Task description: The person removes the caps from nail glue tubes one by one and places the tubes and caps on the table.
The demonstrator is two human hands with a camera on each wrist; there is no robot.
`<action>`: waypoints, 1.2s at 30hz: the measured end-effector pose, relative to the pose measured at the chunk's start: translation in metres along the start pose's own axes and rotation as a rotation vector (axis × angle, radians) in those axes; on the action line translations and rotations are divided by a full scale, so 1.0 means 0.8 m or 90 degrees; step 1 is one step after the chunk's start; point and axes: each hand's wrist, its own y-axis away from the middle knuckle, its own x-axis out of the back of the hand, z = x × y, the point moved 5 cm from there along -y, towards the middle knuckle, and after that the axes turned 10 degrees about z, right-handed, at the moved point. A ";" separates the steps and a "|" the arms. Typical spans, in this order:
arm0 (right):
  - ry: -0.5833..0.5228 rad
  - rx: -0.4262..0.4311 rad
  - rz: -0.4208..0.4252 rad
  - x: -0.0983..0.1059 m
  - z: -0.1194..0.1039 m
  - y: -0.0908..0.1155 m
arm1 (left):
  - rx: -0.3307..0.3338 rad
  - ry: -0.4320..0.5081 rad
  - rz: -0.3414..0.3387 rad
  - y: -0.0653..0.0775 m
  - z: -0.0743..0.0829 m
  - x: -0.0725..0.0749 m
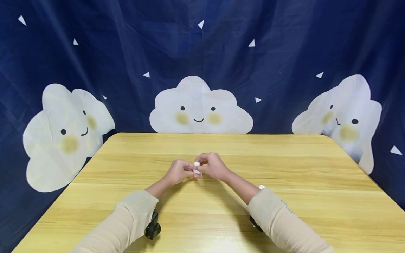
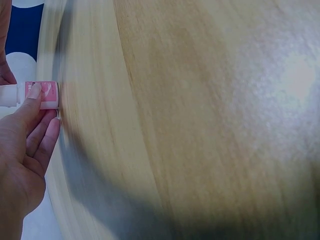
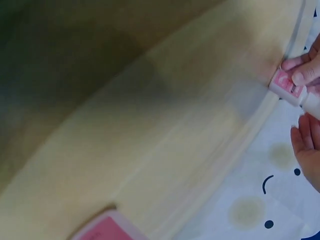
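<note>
My left hand grips a small white bottle with a pink label, low over the table ahead of me. In the left wrist view, the left thumb presses on the pink label and the fingers lie under the bottle. My right hand is at the bottle's top, thumb and forefinger around its white cap. In the right wrist view, the right hand is partly cut off by the frame edge, its fingertips right beside the cap.
A second white container with a pink label stands on the wooden table near the right forearm. Its white top shows just past the right sleeve. A dark blue curtain with smiling clouds hangs behind the table's far edge.
</note>
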 end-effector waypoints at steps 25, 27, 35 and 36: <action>-0.015 -0.024 0.024 0.001 0.002 -0.004 | -0.001 0.028 -0.009 -0.003 -0.002 -0.001; -0.017 -0.021 0.019 0.002 0.001 -0.005 | 0.000 0.032 -0.009 -0.003 -0.002 -0.001; -0.036 -0.002 -0.015 0.002 -0.002 -0.003 | 0.005 0.034 -0.005 -0.003 -0.001 -0.001; -0.038 0.002 -0.017 0.002 -0.003 -0.003 | 0.006 0.032 -0.004 -0.003 -0.001 -0.001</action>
